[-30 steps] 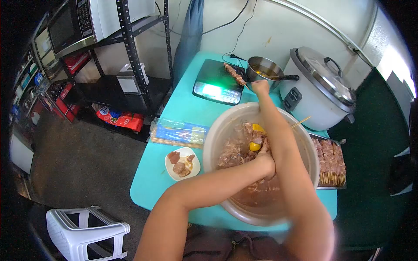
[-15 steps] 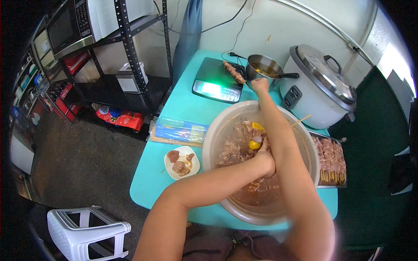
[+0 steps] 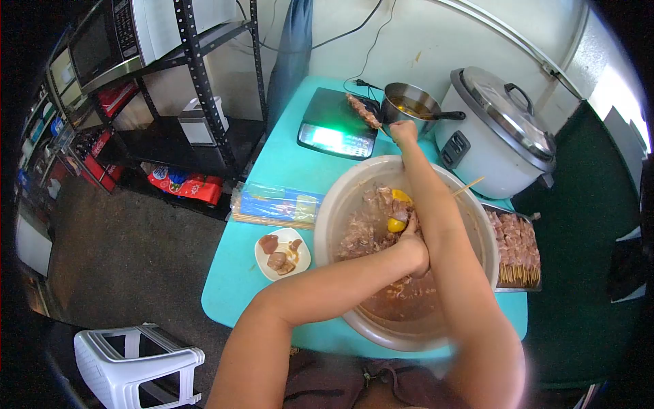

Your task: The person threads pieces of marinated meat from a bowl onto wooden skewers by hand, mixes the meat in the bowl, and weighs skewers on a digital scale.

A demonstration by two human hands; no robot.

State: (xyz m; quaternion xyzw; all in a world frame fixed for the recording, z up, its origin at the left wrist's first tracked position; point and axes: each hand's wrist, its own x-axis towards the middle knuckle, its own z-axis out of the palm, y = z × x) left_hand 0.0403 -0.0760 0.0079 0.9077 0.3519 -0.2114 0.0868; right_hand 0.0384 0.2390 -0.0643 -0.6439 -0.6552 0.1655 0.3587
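Observation:
My right hand (image 3: 404,131) is closed around the lower end of a meat skewer (image 3: 364,111), which it holds over the black digital scale (image 3: 328,116) with the meat pointing up and left. Whether the meat touches the scale I cannot tell. Below, my left hand (image 3: 411,251) reaches into a large pale bowl (image 3: 328,204) of raw marinated meat (image 3: 361,232) in brownish liquid. Its fingers are among the meat beside yellow lemon pieces (image 3: 396,224) and are partly hidden, so any grip does not show. My right forearm passes over the bowl's right side.
Behind the bowl stand a steel pot (image 3: 409,102) and a large rice cooker (image 3: 501,129). A tray of finished skewers (image 3: 512,249) lies at right. Left of the bowl are packaged bamboo sticks (image 3: 276,208) and a small plate (image 3: 264,262) with meat pieces. A stool (image 3: 136,365) stands on the floor.
The whole view has shifted very slightly. Both hands and the skewer keep nearly the same places relative to the scale and bowl.

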